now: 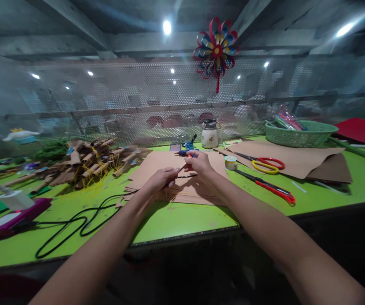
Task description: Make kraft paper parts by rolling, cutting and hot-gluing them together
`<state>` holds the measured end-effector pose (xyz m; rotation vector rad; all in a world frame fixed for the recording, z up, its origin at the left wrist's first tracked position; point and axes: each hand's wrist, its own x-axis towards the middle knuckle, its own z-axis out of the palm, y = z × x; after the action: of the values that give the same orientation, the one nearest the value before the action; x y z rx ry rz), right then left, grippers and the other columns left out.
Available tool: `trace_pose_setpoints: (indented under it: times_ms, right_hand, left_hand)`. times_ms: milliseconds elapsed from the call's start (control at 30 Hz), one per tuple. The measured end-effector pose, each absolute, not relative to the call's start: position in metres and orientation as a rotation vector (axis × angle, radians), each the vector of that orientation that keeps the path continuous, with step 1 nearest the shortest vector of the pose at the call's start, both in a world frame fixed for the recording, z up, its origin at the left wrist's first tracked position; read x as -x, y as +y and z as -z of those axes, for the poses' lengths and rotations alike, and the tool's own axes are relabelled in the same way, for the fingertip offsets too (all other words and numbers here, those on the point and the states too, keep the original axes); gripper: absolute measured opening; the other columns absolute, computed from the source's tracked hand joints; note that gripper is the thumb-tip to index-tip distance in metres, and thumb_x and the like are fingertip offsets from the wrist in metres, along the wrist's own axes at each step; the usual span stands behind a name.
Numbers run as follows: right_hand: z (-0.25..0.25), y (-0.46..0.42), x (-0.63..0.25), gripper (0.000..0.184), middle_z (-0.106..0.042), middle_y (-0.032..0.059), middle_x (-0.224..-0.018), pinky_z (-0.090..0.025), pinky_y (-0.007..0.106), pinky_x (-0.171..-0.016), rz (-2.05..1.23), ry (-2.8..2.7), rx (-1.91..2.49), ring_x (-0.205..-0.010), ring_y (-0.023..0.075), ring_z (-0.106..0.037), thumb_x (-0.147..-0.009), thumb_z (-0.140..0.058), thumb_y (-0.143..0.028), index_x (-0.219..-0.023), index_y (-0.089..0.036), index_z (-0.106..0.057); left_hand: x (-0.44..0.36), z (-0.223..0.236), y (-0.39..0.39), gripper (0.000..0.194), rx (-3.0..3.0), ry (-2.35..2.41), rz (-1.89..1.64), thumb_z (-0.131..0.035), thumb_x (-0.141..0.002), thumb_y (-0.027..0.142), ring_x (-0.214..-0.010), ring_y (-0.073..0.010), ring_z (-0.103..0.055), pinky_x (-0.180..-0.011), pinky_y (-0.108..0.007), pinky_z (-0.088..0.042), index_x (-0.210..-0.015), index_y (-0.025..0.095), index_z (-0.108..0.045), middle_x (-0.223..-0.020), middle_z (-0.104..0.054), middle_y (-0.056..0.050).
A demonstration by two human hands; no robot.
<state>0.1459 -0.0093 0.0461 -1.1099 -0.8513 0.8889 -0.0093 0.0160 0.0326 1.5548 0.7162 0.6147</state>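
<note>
Counter (157, 226): green, crowded. Paper (157, 161): stacked; liable to skid under leaning weight. Cord (58, 223): black, loosely looped; likely snag on a leftward reach. Left hand (165, 177): pinching strip (181, 170) above paper. Right hand (200, 161): curled at strip's far end, hold indistinct. Strip: slim, brown; possible crease or slip from uneven pinching.

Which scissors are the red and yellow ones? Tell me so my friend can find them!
On the green table, find the green oval basket, off beyond the right hand. In front of it, at the near edge of a big brown paper sheet, lie the scissors. One handle loop is red, the other yellow; the red-handled tool nearer the front shows no yellow.
</note>
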Motion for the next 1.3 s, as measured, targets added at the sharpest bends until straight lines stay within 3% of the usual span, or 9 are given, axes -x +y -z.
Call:
trace_pose_setpoints:
  times_ms: [267, 600, 867, 1033, 1200, 1300]
  right_hand:
    - [-0.043, -0.002, -0.150, 0.011, -0.056, -0.0027, -0.052, -0.054, 0.021, -0.037, -0.881, -0.868, 1.111, -0.039, 0.0113, -0.060, -0.082, -0.052, -0.006, -0.089, -0.009, -0.060]
    - [-0.041, 0.000, -0.153, 0.015, -0.054, -0.0040, -0.043, -0.049, 0.019, -0.034, -0.847, -0.869, 1.149, -0.036, 0.0114, -0.057, -0.084, -0.051, -0.008, -0.097, -0.009, -0.059]
    - [-0.036, 0.002, -0.159, 0.009, -0.055, -0.0038, -0.045, -0.049, 0.018, -0.036, -0.860, -0.853, 1.159, -0.037, 0.0096, -0.056, -0.085, -0.048, -0.009, -0.083, -0.012, -0.057]
    - [-0.040, 0.000, -0.162, 0.010, -0.055, -0.0042, -0.048, -0.048, 0.017, -0.036, -0.853, -0.816, 1.167, -0.037, 0.0083, -0.055, -0.083, -0.049, -0.008, -0.085, -0.012, -0.058]
    - [-0.044, -0.001, -0.161, 0.011, -0.055, -0.0043, -0.050, -0.045, 0.015, -0.034, -0.820, -0.801, 1.181, -0.038, 0.0079, -0.055, -0.083, -0.049, -0.007, -0.088, -0.012, -0.057]
    - [-0.042, 0.000, -0.159, 0.011, -0.053, -0.0046, -0.049, -0.046, 0.015, -0.035, -0.805, -0.816, 1.187, -0.039, 0.0083, -0.056, -0.084, -0.046, -0.007, -0.086, -0.012, -0.056]
  left_hand:
    - [0.012, -0.028, 0.021, 0.032, -1.567, 0.749, -0.612, -0.058, -0.078, 0.043, -0.031, -0.0055, -0.030, -0.034, -0.019, -0.016, -0.063, 0.018, -0.045, -0.041, -0.041, 0.005]
    - [0.012, -0.035, 0.009, 0.036, -1.333, 0.718, -0.499, -0.062, -0.076, 0.049, -0.031, -0.0062, -0.031, -0.036, -0.019, -0.028, -0.065, 0.018, -0.047, -0.040, -0.038, 0.007]
    - [0.015, -0.033, 0.012, 0.015, -1.400, 0.595, -0.546, -0.061, -0.079, 0.027, -0.037, -0.0033, -0.034, -0.036, -0.015, -0.023, -0.080, 0.012, -0.058, -0.051, -0.047, 0.004]
    - [0.015, -0.027, 0.015, 0.015, -1.408, 0.527, -0.520, -0.062, -0.078, 0.024, -0.043, -0.0030, -0.039, -0.039, -0.014, -0.026, -0.082, 0.011, -0.058, -0.062, -0.053, 0.000]
    - [0.014, -0.027, 0.013, 0.016, -1.362, 0.509, -0.529, -0.059, -0.080, 0.027, -0.039, -0.0028, -0.031, -0.039, -0.016, -0.027, -0.089, 0.014, -0.057, -0.057, -0.047, 0.003]
    - [0.013, -0.032, 0.008, 0.015, -1.464, 0.605, -0.605, -0.057, -0.079, 0.029, -0.037, -0.0035, -0.029, -0.038, -0.017, -0.025, -0.082, 0.015, -0.057, -0.054, -0.045, 0.005]
